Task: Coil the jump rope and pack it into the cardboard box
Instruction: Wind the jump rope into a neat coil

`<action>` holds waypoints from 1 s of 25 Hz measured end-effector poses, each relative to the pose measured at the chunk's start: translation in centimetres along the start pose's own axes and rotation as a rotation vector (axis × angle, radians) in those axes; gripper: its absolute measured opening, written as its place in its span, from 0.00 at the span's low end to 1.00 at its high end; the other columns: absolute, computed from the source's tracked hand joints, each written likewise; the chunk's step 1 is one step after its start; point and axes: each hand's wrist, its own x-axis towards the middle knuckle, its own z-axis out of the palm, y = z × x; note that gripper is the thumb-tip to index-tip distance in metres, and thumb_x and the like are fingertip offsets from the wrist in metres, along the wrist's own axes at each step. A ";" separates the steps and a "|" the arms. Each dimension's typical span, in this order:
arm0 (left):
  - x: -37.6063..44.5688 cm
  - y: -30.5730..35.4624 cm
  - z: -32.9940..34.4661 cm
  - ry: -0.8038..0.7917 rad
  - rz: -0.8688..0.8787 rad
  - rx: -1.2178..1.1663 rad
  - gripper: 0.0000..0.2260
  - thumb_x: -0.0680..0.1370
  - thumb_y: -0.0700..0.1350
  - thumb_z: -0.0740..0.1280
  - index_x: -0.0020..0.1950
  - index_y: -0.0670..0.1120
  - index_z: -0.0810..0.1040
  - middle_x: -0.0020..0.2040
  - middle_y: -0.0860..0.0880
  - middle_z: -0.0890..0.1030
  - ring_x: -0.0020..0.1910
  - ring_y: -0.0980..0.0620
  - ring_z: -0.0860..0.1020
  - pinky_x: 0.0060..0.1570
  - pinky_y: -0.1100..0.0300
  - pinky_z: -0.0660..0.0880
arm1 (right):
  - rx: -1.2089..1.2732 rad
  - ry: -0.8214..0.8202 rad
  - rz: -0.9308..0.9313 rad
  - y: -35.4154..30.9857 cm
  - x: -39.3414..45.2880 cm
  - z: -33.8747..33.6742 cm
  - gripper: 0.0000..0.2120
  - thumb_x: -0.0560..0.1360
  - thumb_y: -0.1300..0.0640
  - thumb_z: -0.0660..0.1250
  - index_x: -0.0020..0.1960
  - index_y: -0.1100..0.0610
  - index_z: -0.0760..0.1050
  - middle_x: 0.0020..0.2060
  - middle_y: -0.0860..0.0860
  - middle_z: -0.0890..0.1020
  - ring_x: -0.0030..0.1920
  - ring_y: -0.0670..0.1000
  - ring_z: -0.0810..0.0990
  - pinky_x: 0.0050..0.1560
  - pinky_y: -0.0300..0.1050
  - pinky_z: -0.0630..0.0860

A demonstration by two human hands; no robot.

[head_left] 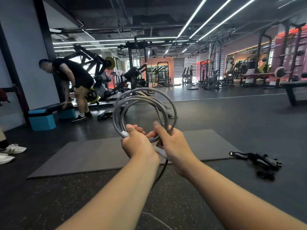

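Note:
A grey jump rope [144,98] is wound into several upright loops held in front of me at the middle of the view. My left hand [137,143] is closed around the bottom of the coil, with a white handle end showing above its fingers. My right hand [172,143] grips the coil beside it, thumb up along the loops, with a second white handle [162,152] below its palm. A dark tail of rope [160,175] hangs down between my forearms. No cardboard box is in view.
A dark mat [99,155] lies on the gym floor under my hands. Black gloves and straps [259,161] lie at the right. A person [71,77] bends over a blue-based bench [43,118] at the left. White shoes [11,150] show at the left edge. Weight machines fill the back.

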 end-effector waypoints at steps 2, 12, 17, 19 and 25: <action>-0.1 0.0 -0.3 -0.019 -0.082 -0.064 0.14 0.85 0.49 0.60 0.41 0.47 0.73 0.36 0.51 0.74 0.36 0.52 0.75 0.45 0.53 0.83 | -0.110 -0.003 -0.015 0.1 0.0 0.2 0.20 0.81 0.46 0.66 0.34 0.54 0.82 0.37 0.56 0.88 0.38 0.54 0.83 0.50 0.59 0.83; 3.9 4.0 -4.0 -0.242 0.676 0.933 0.43 0.68 0.41 0.78 0.78 0.54 0.59 0.74 0.44 0.70 0.67 0.46 0.72 0.62 0.52 0.71 | -0.798 -0.198 -0.077 -3.7 0.5 -4.1 0.18 0.84 0.51 0.60 0.39 0.59 0.73 0.19 0.47 0.75 0.17 0.53 0.71 0.19 0.39 0.66; 1.8 7.2 0.4 -1.189 1.086 1.829 0.33 0.70 0.50 0.76 0.73 0.58 0.68 0.60 0.56 0.81 0.55 0.52 0.80 0.56 0.54 0.76 | -1.208 -0.428 -0.165 -5.8 1.1 -4.3 0.16 0.83 0.53 0.61 0.38 0.58 0.73 0.27 0.53 0.79 0.23 0.55 0.77 0.24 0.45 0.73; 1.9 7.0 1.7 -1.369 0.525 1.825 0.18 0.71 0.49 0.78 0.58 0.49 0.79 0.42 0.54 0.85 0.36 0.53 0.81 0.37 0.60 0.76 | -1.273 -0.514 -0.154 -6.4 1.1 -3.9 0.14 0.82 0.53 0.62 0.40 0.57 0.74 0.27 0.50 0.79 0.24 0.52 0.77 0.26 0.42 0.72; 2.2 5.9 -0.3 -1.449 0.298 1.655 0.18 0.73 0.58 0.74 0.47 0.42 0.81 0.28 0.53 0.71 0.29 0.49 0.67 0.26 0.59 0.63 | -1.049 -0.694 0.062 -7.6 0.6 -5.1 0.10 0.78 0.56 0.65 0.43 0.56 0.83 0.29 0.50 0.77 0.30 0.57 0.74 0.29 0.46 0.71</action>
